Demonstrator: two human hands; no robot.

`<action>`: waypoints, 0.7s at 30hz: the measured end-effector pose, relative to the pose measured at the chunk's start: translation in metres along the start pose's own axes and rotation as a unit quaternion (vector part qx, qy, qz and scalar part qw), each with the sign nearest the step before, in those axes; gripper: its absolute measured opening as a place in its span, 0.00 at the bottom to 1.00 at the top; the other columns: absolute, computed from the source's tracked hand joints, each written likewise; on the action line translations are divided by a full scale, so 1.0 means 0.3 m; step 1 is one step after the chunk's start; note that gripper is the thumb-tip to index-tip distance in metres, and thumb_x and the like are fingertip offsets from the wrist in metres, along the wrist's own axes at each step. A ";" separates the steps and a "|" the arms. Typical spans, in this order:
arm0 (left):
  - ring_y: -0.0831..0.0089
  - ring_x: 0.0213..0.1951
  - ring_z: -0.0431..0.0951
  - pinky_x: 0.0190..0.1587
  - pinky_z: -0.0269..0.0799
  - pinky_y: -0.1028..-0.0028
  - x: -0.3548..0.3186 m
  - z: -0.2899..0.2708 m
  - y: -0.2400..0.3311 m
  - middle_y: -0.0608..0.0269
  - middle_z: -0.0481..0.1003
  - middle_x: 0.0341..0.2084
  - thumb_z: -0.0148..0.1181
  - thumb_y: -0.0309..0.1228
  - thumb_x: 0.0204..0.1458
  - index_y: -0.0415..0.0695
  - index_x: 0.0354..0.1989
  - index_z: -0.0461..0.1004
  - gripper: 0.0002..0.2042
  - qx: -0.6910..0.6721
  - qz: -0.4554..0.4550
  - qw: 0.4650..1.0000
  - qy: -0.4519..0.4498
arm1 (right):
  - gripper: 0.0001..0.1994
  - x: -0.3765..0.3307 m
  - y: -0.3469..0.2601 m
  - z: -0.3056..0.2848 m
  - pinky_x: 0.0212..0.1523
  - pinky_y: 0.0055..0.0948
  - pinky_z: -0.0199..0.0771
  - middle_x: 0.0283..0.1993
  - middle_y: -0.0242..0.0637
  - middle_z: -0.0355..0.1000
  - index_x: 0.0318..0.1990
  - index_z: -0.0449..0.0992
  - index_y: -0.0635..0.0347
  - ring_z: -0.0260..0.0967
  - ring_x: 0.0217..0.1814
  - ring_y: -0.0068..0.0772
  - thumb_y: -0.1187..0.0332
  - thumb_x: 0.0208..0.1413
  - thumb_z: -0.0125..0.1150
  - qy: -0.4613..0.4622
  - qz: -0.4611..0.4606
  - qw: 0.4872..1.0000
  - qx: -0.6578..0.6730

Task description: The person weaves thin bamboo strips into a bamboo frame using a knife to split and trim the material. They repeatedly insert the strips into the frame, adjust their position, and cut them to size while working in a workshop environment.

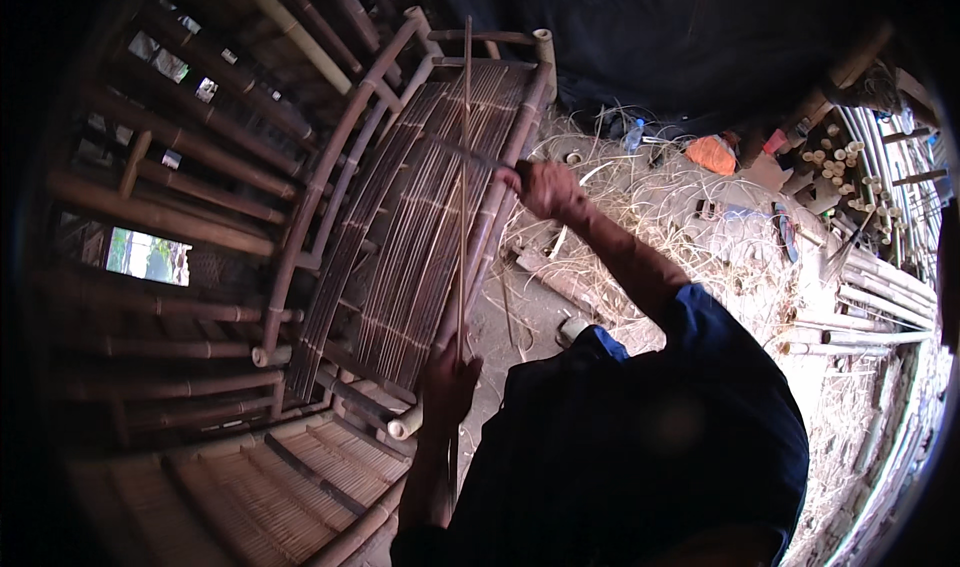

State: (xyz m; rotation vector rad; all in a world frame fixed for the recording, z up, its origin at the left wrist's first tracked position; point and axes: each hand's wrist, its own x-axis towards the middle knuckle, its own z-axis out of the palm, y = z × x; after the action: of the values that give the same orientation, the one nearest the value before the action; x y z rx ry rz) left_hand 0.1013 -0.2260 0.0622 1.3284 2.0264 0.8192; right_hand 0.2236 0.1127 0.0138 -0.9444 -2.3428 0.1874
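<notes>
A long, thin bamboo strip (464, 237) runs upright through the middle of the view, with my left hand (449, 377) closed round its lower part. My right hand (550, 189) grips a long-bladed knife (462, 153). Its dark blade points left and crosses the strip; whether the edge touches it I cannot tell. Behind both lies a bamboo bench (405, 267) with a seat of narrow slats, thick pole rails and a curved armrest. My left hand is beside the bench's near end. The knife's handle is mostly hidden in my fingers.
Pale shavings (640, 207) litter the floor on the right. Beyond them are a plastic bottle (634, 135), an orange bag (711, 154) and stacked bamboo poles (880, 302). Bamboo frames (190, 217) stand at the left; another slatted piece (260, 482) is at the lower left.
</notes>
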 end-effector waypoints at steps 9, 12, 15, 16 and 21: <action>0.76 0.27 0.75 0.29 0.71 0.69 -0.120 0.008 0.091 0.52 0.78 0.47 0.61 0.25 0.52 0.42 0.63 0.64 0.27 0.041 0.062 0.997 0.000 | 0.26 0.021 0.101 -0.137 0.22 0.39 0.72 0.26 0.44 0.75 0.27 0.77 0.55 0.75 0.24 0.45 0.42 0.62 0.46 -0.071 -0.113 0.988 0.076; 0.76 0.38 0.80 0.34 0.73 0.73 -0.171 0.029 0.034 0.52 0.77 0.49 0.61 0.25 0.52 0.42 0.62 0.65 0.26 0.107 0.039 0.993 -0.038 | 0.27 0.156 0.245 -0.152 0.22 0.40 0.72 0.22 0.47 0.73 0.21 0.73 0.55 0.74 0.23 0.49 0.43 0.62 0.46 -0.079 -0.003 0.997 -0.019; 0.75 0.42 0.78 0.37 0.71 0.74 -0.155 0.024 0.041 0.52 0.75 0.52 0.61 0.25 0.52 0.42 0.62 0.65 0.26 0.025 0.015 0.999 -0.041 | 0.21 0.099 0.178 -0.076 0.30 0.44 0.74 0.28 0.47 0.76 0.34 0.77 0.53 0.76 0.30 0.51 0.46 0.63 0.46 -0.052 -0.107 0.991 -0.054; 0.74 0.43 0.77 0.38 0.70 0.73 -0.151 0.026 0.066 0.52 0.74 0.53 0.61 0.25 0.52 0.42 0.62 0.65 0.26 -0.012 0.034 0.999 -0.021 | 0.19 0.117 0.151 -0.130 0.33 0.43 0.75 0.31 0.46 0.77 0.40 0.77 0.52 0.77 0.31 0.48 0.48 0.63 0.46 -0.140 -0.098 0.984 -0.044; 0.69 0.41 0.75 0.41 0.70 0.70 -0.302 -0.017 0.006 0.54 0.77 0.40 0.56 0.29 0.57 0.39 0.60 0.66 0.22 0.154 0.031 0.982 -0.101 | 0.37 0.357 0.419 -0.223 0.53 0.49 0.72 0.41 0.57 0.76 0.46 0.79 0.57 0.73 0.50 0.59 0.33 0.60 0.35 -0.112 0.196 0.974 0.021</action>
State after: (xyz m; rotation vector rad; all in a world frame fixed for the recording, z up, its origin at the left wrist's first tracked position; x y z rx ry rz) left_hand 0.1294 -0.3106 0.0788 1.5793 2.0131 0.3850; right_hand 0.2753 0.2711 0.0770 -1.4226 -2.3133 0.5238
